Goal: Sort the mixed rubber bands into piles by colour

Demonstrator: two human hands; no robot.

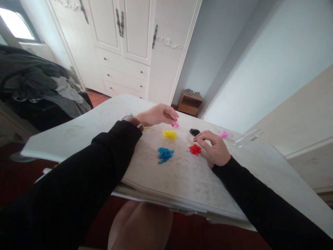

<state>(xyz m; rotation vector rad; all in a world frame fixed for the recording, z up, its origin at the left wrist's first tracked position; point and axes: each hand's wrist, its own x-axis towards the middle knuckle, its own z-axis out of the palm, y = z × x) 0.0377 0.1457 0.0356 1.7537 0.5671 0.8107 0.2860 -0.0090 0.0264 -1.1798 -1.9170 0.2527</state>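
Small loose piles of rubber bands lie on the white table [182,180]: yellow bands [170,135], blue bands [165,155], red bands [195,149], black bands [194,132] and pink bands [174,125]. My left hand [161,114] hovers just over the pink pile, fingers curled together; whatever they may hold is hidden. My right hand [214,147] is beside the red and black piles, with its thumb and forefinger tips drawn together. Anything between those tips is too small to make out.
A clear plastic container [248,136] lies at the table's right, beside a purple-pink item [225,134]. Colourful bits peek out behind my left wrist. A white wardrobe [125,38], small wooden cabinet [189,102] and heap of dark clothes [33,83] stand beyond the table.
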